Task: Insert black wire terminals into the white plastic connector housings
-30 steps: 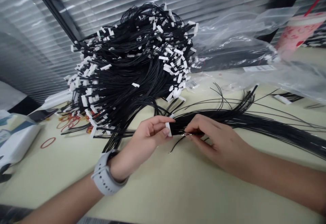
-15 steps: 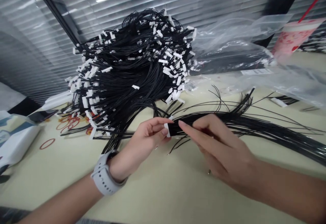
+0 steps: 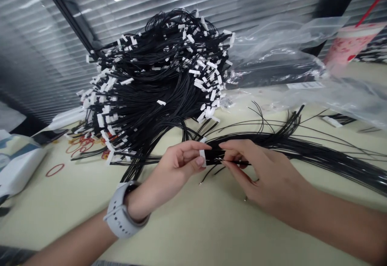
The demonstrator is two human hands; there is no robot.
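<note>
Between thumb and fingers, my left hand (image 3: 181, 165) pinches a white connector (image 3: 202, 158). Just to its right, my right hand (image 3: 260, 169) holds a thin black wire (image 3: 242, 162) between thumb and index finger, its tip close to the connector. Whether the tip touches the connector cannot be made out. Behind both hands a bundle of loose black wires (image 3: 317, 151) runs off to the right. A large heap of black cables (image 3: 163, 84) with white connectors rises behind my left hand.
Clear plastic bags (image 3: 272, 64) lie at the back right beside a pink cup (image 3: 350, 46) with a red straw. Rubber bands (image 3: 83, 143) are scattered left of the heap. A white and blue box (image 3: 21, 161) stands at the left edge of the table (image 3: 193, 225).
My right hand's thumb and index finger have closed on a thin wire near the connector; before, the index finger pointed out. My left hand and the connector have shifted slightly right.
</note>
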